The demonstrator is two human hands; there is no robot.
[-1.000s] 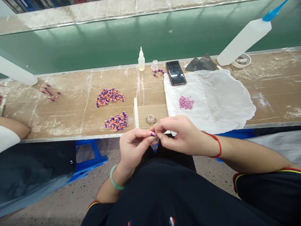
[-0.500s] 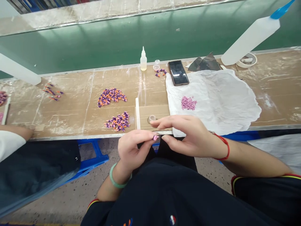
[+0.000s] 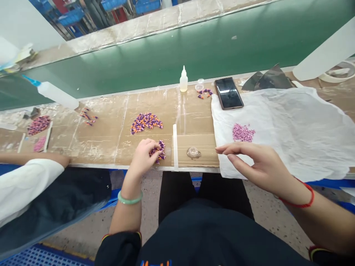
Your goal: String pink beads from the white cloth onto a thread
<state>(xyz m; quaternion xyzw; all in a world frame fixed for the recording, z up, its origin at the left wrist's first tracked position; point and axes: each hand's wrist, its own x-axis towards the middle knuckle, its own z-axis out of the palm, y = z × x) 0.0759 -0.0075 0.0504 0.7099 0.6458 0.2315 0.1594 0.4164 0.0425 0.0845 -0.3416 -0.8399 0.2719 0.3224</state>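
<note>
My left hand (image 3: 144, 155) is over the nearer pile of small purple, orange and pink pieces (image 3: 161, 147) at the bench's front edge. Its thumb and fingers curl close together among the pieces; what lies between the tips is too small to make out. My right hand (image 3: 255, 160) hovers over the near left edge of a white cloth (image 3: 291, 125), thumb and forefinger apart, with nothing visible between them. Beyond its fingers lies a heap of tiny pink bits (image 3: 243, 133). Between my hands, a small clear round dish (image 3: 193, 152) sits on a cardboard piece (image 3: 181, 142).
A larger pile of purple-orange pieces (image 3: 146, 122) lies farther back. Along the green wall stand a dropper bottle (image 3: 183, 82) and a phone (image 3: 229, 93). A white strip (image 3: 175, 146) borders the cardboard. A co-worker's arm (image 3: 36, 159) rests at left.
My left hand has moved left from above my lap to the nearer pile, and the pink piece it pinched is no longer visible. My right hand has drawn right, away from the dish. The view shifted.
</note>
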